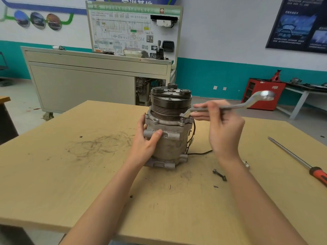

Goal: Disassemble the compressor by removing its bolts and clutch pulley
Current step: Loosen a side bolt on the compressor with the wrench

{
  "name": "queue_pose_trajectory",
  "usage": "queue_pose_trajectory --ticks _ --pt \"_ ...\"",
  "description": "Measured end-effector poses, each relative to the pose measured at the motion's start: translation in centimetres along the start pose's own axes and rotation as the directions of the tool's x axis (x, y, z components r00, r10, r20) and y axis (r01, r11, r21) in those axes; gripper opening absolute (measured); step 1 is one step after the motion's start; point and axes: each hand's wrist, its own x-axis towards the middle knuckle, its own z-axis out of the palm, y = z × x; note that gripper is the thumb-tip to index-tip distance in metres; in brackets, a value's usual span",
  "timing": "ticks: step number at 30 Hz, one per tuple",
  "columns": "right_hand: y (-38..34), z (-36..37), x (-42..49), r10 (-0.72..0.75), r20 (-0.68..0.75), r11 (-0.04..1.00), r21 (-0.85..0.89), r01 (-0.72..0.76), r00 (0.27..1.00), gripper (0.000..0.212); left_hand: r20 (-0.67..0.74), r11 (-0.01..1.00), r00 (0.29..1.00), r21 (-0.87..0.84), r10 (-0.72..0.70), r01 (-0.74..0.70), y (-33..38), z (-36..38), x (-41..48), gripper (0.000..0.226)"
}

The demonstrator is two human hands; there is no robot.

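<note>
A grey metal compressor (169,145) stands upright on the wooden table (74,183), its black grooved clutch pulley (170,102) on top. My left hand (146,140) grips the compressor body from the left, thumb across its front. My right hand (221,124) holds a silver ring wrench (228,106). The wrench's near end sits on a bolt (184,116) at the right of the top flange. Its far ring end points up and to the right. A removed bolt (219,175) lies on the table by my right forearm.
A long screwdriver with a red handle (299,160) lies at the table's right edge. A small metal piece (246,163) sits beside my right wrist. Black wire (198,152) trails from the compressor's right side. A grey cabinet (88,80) stands behind the table.
</note>
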Motion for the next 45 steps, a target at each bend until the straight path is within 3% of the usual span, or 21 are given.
queue_pose_trajectory --ticks 2,5,9,12,17,19,21,23,25,27,29,31,33,36,38,41,45 --pt "-0.2 0.4 -0.9 -0.194 0.082 0.960 -0.191 0.207 0.978 0.035 -0.004 1.000 1.000 0.001 0.009 -0.009 0.1 0.1 0.0 0.083" --pt "-0.1 0.6 -1.7 -0.321 0.170 0.879 -0.313 0.360 0.932 0.042 -0.008 1.000 1.000 0.005 0.019 -0.018 0.2 0.2 0.0 0.083" --pt "0.2 0.2 -2.5 -0.397 0.230 0.792 -0.404 0.458 0.889 0.048 -0.007 1.000 1.000 0.007 0.027 -0.026 0.2 0.1 0.0 0.074" --pt "0.4 0.2 -2.9 -0.373 0.202 0.814 -0.396 0.424 0.906 0.044 -0.006 1.000 1.000 0.010 0.027 -0.027 0.0 0.1 0.0 0.070" --pt "0.5 0.3 -2.5 -0.186 0.049 0.965 -0.178 0.192 0.981 0.013 -0.013 1.000 1.000 -0.004 0.013 -0.013 0.1 0.2 0.0 0.076" --pt "0.5 0.5 -2.4 -0.122 0.032 0.985 -0.115 0.125 0.992 0.012 -0.017 1.000 1.000 -0.011 0.007 -0.007 0.1 0.2 0.1 0.080" --pt "1.0 0.5 -2.0 0.015 0.033 0.998 0.053 -0.016 0.999 0.015 -0.019 1.000 1.000 -0.008 0.010 -0.010 0.0 0.3 0.1 0.075" --pt "2.1 -0.2 -0.6 0.265 0.066 0.932 0.239 -0.273 0.962 0.021 -0.015 1.000 1.000 -0.003 0.014 -0.014 -0.2 0.3 0.2 0.070" --pt "3.4 -1.1 1.4 0.526 0.193 0.755 0.341 -0.559 0.828 0.027 -0.010 1.000 1.000 -0.005 0.011 -0.011 -0.2 0.2 0.2 0.069" --pt "4.2 -1.6 2.6 0.649 0.332 0.575 0.375 -0.727 0.685 0.029 -0.007 1.000 1.000 -0.010 0.006 -0.006 -0.2 0.2 0.2 0.069" --pt "4.6 -1.7 2.9 0.668 0.371 0.500 0.419 -0.758 0.645 0.031 -0.013 1.000 1.000 0.008 0.005 -0.005 -0.2 0.1 0.2 0.069" --pt "4.5 -1.4 2.8 0.643 0.306 0.532 0.481 -0.697 0.702 0.033 -0.013 1.000 1.000 0.014 0.003 -0.003 -0.2 0.1 0.2 0.069" --pt "3.7 -1.2 2.5 0.573 0.174 0.671 0.461 -0.581 0.801 0.032 -0.010 1.000 1.000 0.018 0.001 -0.001 -0.2 0.1 0.1 0.069" --pt "1.8 -0.9 1.6 0.334 0.011 0.921 0.209 -0.329 0.943 0.026 0.005 1.000 1.000 0.007 0.002 -0.002 -0.3 0.0 0.1 0.069" --pt "0.7 -0.7 1.0 0.059 0.034 0.998 -0.016 -0.059 0.998 0.024 0.007 1.000 1.000 0.009 0.008 -0.008 -0.3 0.0 0.1 0.069" --pt "-0.2 -0.5 0.3 -0.276 0.177 0.904 -0.287 0.318 0.945 0.024 0.003 1.000 1.000 0.008 0.012 -0.012 -0.1 0.1 0.1 0.075" --pt "-0.2 -0.6 -0.7 -0.425 0.276 0.780 -0.371 0.504 0.862 0.037 0.001 1.000 1.000 0.002 0.011 -0.011 0.1 0.2 0.1 0.082"
